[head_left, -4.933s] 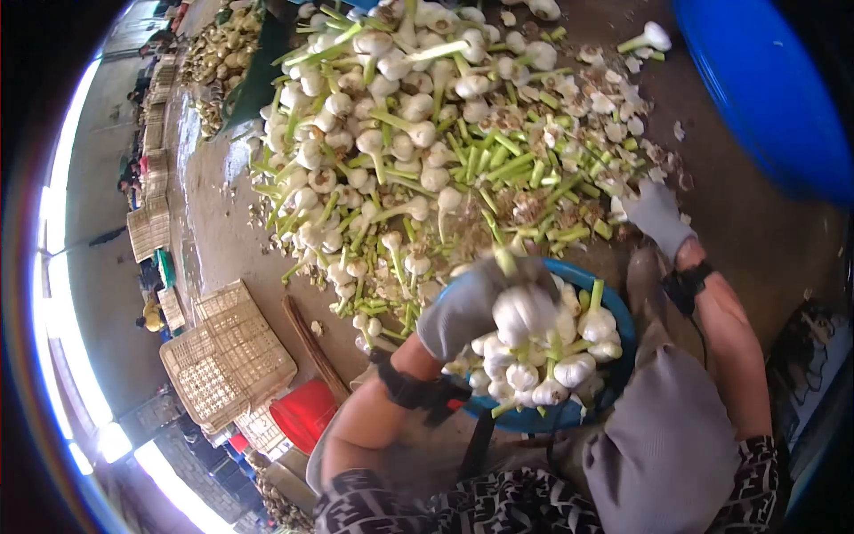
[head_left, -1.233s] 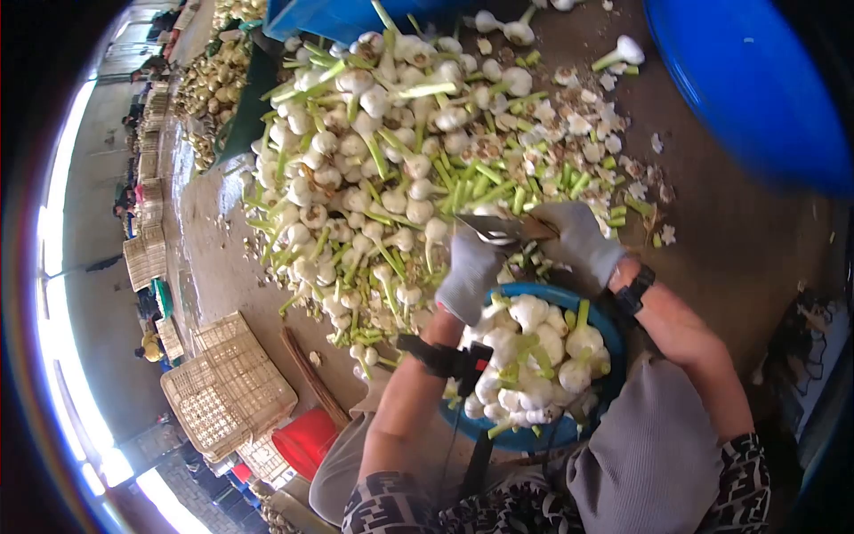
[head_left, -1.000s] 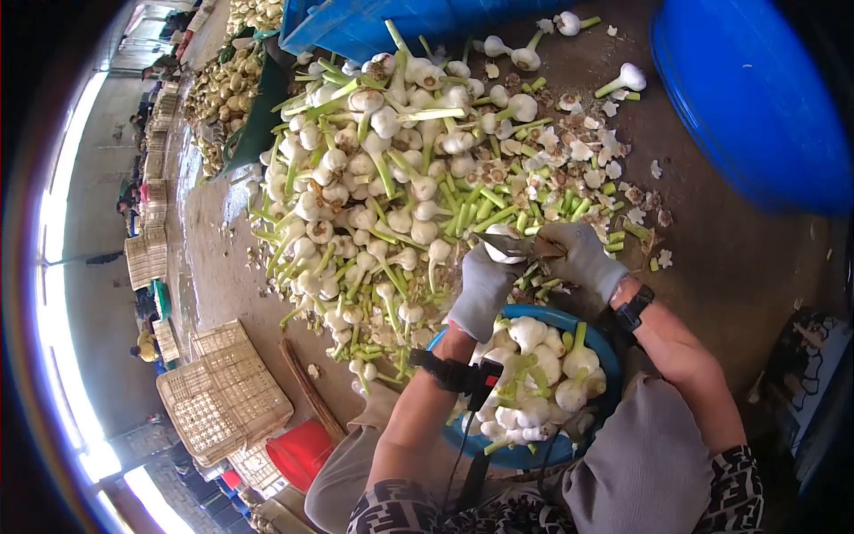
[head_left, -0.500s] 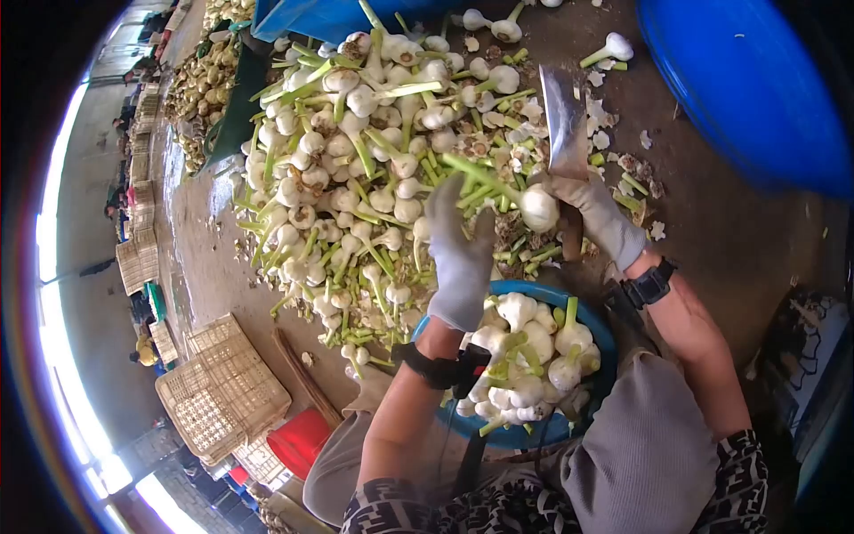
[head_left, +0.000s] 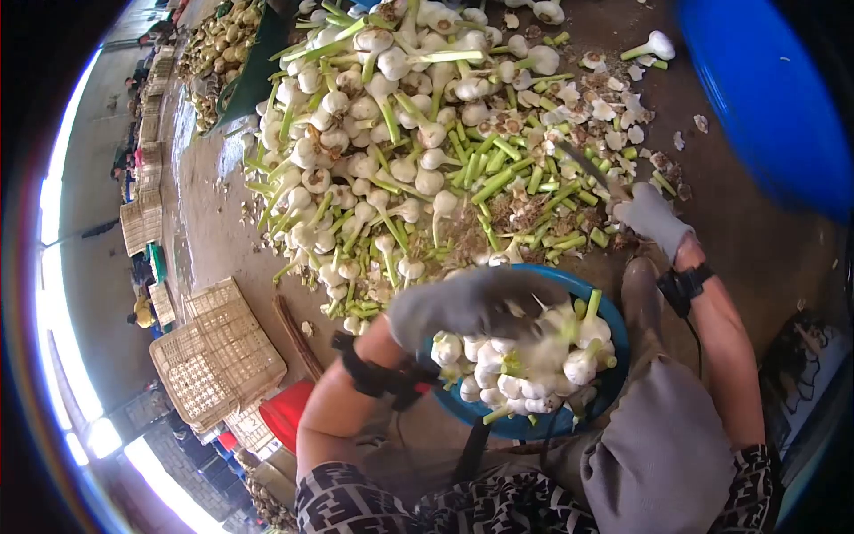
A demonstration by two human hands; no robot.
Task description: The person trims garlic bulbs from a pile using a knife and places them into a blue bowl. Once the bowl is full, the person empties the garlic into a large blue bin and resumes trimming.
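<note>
My right hand [head_left: 654, 220], in a pale glove, is closed around a knife [head_left: 587, 171] whose blade points up and left over cut green stems [head_left: 511, 173]. My gloved left hand [head_left: 471, 307] is smeared by motion above the blue basin [head_left: 616, 356], so I cannot tell whether its fingers hold anything. Beneath it, white garlic bulbs [head_left: 509, 384] fill the basin, some with short green stems. A blurred pale shape overlaps the bulbs near the fingertips. Beyond my hands spreads a large pile of garlic [head_left: 356, 178] with long stems.
At the upper right lies a big blue tub [head_left: 765, 98], near a lone garlic bulb [head_left: 656, 46]. Papery skins [head_left: 623, 111] litter the floor. Left of me are woven crates [head_left: 218, 351], a red bucket [head_left: 286, 411] and a wooden stick [head_left: 296, 336].
My left hand has swung down from beside the pile to over the basin. The garlic bulb near my right hand is gone from there. The knife has tipped from upright to slanting left.
</note>
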